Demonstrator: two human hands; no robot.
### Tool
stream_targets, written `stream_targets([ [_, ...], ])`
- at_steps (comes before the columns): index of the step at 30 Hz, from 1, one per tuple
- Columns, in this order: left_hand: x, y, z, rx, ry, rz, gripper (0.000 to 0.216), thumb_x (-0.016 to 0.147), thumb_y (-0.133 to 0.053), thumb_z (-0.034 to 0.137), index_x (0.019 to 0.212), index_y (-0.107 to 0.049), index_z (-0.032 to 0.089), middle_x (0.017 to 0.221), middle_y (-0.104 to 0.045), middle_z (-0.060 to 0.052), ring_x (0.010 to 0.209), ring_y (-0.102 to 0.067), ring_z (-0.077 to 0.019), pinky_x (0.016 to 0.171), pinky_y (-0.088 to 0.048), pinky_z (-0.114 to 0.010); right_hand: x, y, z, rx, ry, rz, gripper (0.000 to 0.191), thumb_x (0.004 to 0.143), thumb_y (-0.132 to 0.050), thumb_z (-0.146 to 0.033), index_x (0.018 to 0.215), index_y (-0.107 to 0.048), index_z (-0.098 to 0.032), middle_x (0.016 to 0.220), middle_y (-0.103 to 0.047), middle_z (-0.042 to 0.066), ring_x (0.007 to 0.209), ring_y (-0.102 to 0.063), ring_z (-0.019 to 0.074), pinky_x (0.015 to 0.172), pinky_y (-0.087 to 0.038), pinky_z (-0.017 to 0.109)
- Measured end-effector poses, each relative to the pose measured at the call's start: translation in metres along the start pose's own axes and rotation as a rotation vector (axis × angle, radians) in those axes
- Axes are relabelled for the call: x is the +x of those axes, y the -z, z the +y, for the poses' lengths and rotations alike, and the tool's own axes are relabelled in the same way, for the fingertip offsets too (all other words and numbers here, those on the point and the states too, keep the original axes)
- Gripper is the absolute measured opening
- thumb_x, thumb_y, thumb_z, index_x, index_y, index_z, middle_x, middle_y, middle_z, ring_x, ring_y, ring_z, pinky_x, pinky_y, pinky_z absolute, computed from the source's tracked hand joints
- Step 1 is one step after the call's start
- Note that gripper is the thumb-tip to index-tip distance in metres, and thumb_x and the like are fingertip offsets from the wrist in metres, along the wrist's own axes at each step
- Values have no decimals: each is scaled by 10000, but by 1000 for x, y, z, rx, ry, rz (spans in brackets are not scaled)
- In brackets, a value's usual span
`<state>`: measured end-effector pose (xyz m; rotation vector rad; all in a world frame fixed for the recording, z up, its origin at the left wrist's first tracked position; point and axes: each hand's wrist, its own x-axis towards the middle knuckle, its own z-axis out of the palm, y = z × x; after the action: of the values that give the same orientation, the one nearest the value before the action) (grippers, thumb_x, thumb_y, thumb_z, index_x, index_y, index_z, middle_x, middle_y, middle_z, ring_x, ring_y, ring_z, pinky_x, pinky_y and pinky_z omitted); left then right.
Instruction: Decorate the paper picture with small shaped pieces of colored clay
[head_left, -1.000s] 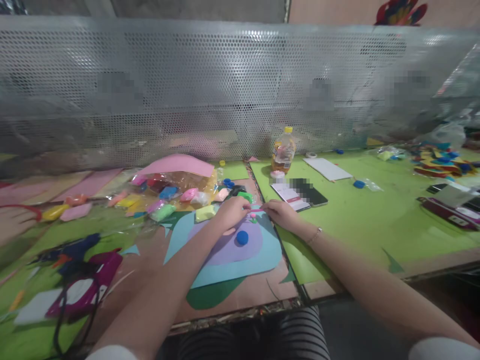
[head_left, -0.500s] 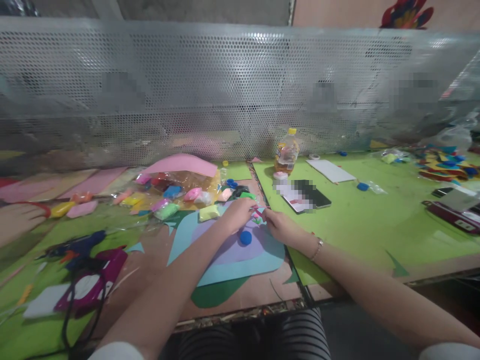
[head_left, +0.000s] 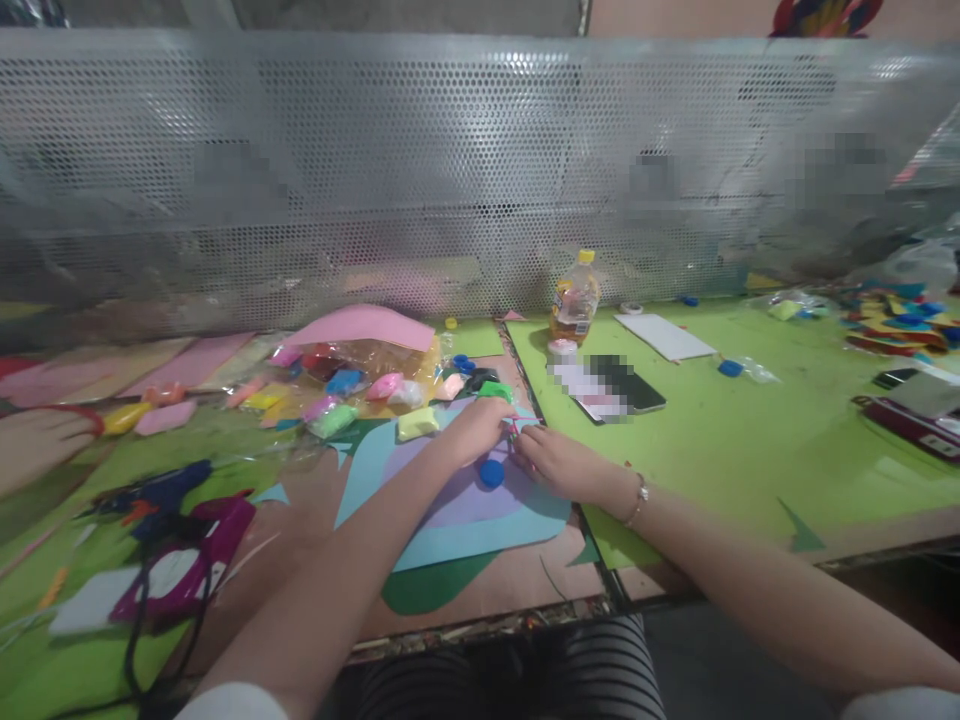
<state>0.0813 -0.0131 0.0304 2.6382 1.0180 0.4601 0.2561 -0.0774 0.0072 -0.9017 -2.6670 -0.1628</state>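
My left hand [head_left: 484, 422] is closed, its fingertips pinching one end of a thin pink strip [head_left: 527, 419]. Close beside it, my right hand [head_left: 546, 457] has its fingers curled together over the paper; whatever they hold is hidden. A small bit of green and pink shows between the two hands, too small to name. Under both hands lies a light purple sheet [head_left: 450, 513] on a larger light blue sheet [head_left: 435, 548]. On the purple sheet, just below the hands, sits a round blue piece [head_left: 492, 474]. A pale yellow packet [head_left: 418, 425] rests left of my left hand.
Colourful clay packets [head_left: 334, 420] and a pink sheet [head_left: 360, 327] lie at the back left. A blue glue gun [head_left: 161, 497] with a black cable is at the left. Behind my right hand are a phone [head_left: 637, 385] and a bottle [head_left: 576, 300]. A perforated metal panel [head_left: 420, 180] closes the back.
My right hand has moved slightly left and down, with its fingers now nearer the paper. The pink strip shows thinner between the hands. My left hand has hardly moved.
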Motion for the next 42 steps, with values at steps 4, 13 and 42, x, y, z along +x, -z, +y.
stream_targets([
  [4,2,-5,-6,32,-33,31,221,743,-445,105,778,-655,163,816,-637,-50,784,-573,-163,700,-406,-241,0,-5,0,-108,9,-56,158,907,-374,-125,956,-521,-88,893,-515,121,749,-459,204,688,-425,336],
  [13,1,-5,-4,8,3,2,223,762,-456,120,810,-670,163,870,-653,-56,827,-577,-167,738,-413,-251,2,-8,1,-209,15,-99,193,906,-399,-126,1013,-540,-50,886,-530,133,766,-498,220,703,-447,359],
  [42,-1,-6,-3,17,2,-21,213,768,-445,99,778,-650,155,862,-652,-60,839,-587,-171,735,-416,-242,4,-9,-2,-288,8,-135,167,883,-425,-109,977,-559,-74,890,-554,135,804,-517,235,685,-466,367],
])
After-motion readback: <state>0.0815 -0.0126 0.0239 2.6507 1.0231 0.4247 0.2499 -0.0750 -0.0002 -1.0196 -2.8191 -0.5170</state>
